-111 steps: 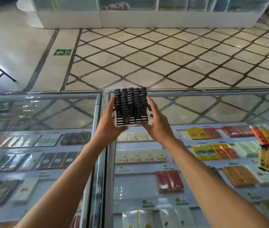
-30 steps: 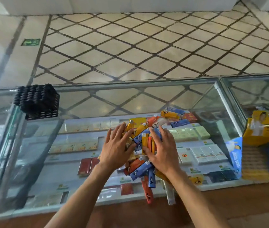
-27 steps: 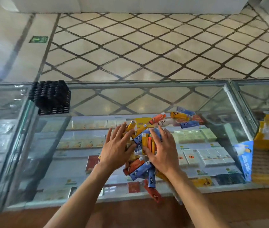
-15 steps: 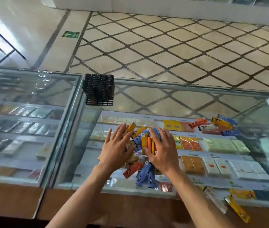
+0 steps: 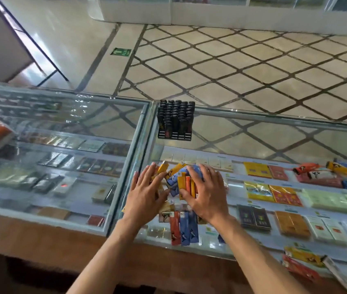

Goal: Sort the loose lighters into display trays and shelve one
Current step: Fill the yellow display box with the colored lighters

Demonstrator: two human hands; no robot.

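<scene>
**A:** Glass everywhere lol. That glass-topped display desk (image 5: pixel 253 132) has a heap of loose orange, yellow and blue plastic lighters (image 5: pixel 182 183) on it, roughly at 6 o'clock from the black plastic display tray (image 5: pixel 175 119). So what are the hands doing?

**B:** Both lie flat on the heap. The left hand (image 5: pixel 147 196) covers its 9 o'clock side and the right hand (image 5: pixel 207 194) its 3 o'clock side. The fingers are spread apart and draped over the lighters, pressing them together from both sides rather than clamping on any single one.

**A:** And the tray?

**B:** It's full of upright dark lighters and stands on the glass at 12 o'clock from the hands, well apart from them, right beside the metal seam between the two cases. A few lighters stick out of the heap toward the near wooden edge at 6 o'clock: an orange one beside two blue ones.

**A:** Any strays?

**B:** Yeah, a second small cluster of orange, yellow and blue lighters (image 5: pixel 329 170) sits way off at 3 o'clock, and a few more lie at the 4 o'clock corner, blurry.
</scene>
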